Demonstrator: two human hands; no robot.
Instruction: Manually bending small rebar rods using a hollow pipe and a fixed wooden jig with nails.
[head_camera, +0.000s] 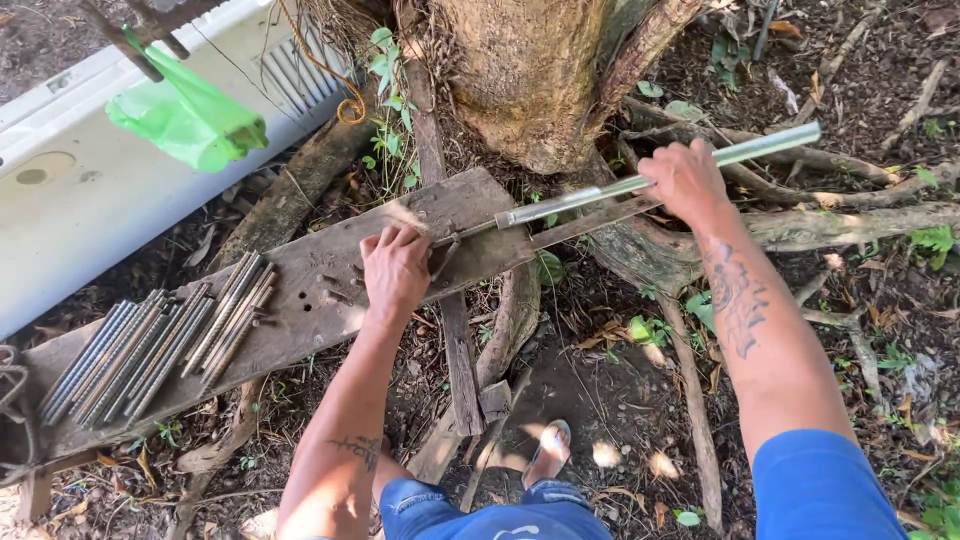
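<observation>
Pressing down on a weathered wooden plank (300, 290), the left hand (395, 268) lies with fingers curled over a short rebar piece (440, 240) at the plank's far edge, while the right hand (686, 180) is closed around a long metal pipe (660, 178) that runs from the far right down to that same spot. On the left end of the plank lies a row of cut ribbed rods (150, 345) (laid side by side, touching). Beyond the plank stands a tree trunk (525, 80), with a green plastic bag (188, 120) hanging at the far left.
</observation>
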